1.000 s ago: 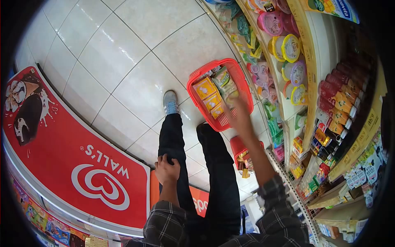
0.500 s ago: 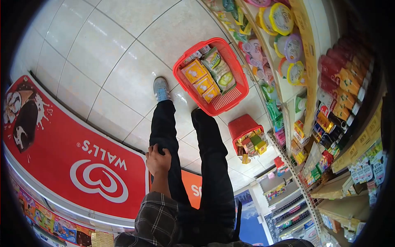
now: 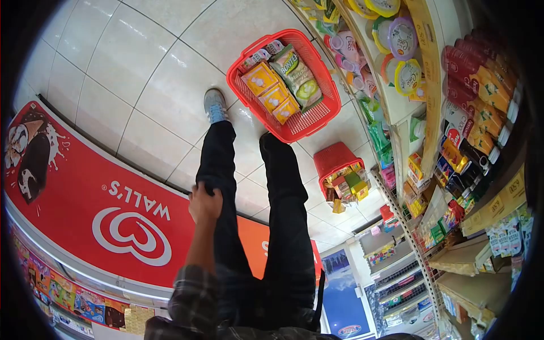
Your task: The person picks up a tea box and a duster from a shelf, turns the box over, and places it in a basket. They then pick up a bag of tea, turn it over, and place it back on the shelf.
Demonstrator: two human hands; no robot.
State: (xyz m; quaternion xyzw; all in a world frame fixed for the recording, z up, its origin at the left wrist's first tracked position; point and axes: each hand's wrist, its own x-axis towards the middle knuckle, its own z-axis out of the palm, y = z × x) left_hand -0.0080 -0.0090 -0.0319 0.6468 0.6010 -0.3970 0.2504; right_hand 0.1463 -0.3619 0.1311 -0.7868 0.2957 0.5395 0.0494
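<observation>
My left hand (image 3: pixel 205 204) rests against the dark trouser leg (image 3: pixel 218 164) near the knee. Its thumb stands apart from the fingers, and no object shows in it. A checked sleeve (image 3: pixel 195 294) covers that forearm. My right hand is out of view. Ahead of my feet, a red plastic basket (image 3: pixel 309 127) stands on the floor. Inside it lie several orange-yellow packs (image 3: pixel 262 79), a green Bontea bag (image 3: pixel 294 76) and some small whitish packs (image 3: pixel 258 56).
A second red basket (image 3: pixel 334 158), with small boxes in it, is farther right. Stocked shelves (image 3: pixel 425 68) with jelly cups and bottles line the right side. A red Wall's freezer (image 3: pixel 85 198) stands at left. One grey shoe (image 3: pixel 215 106) is on the tiled floor (image 3: pixel 153 73).
The baskets and legs have shifted slightly up and left in view. My left hand appears a little farther left and higher, still on the leg.
</observation>
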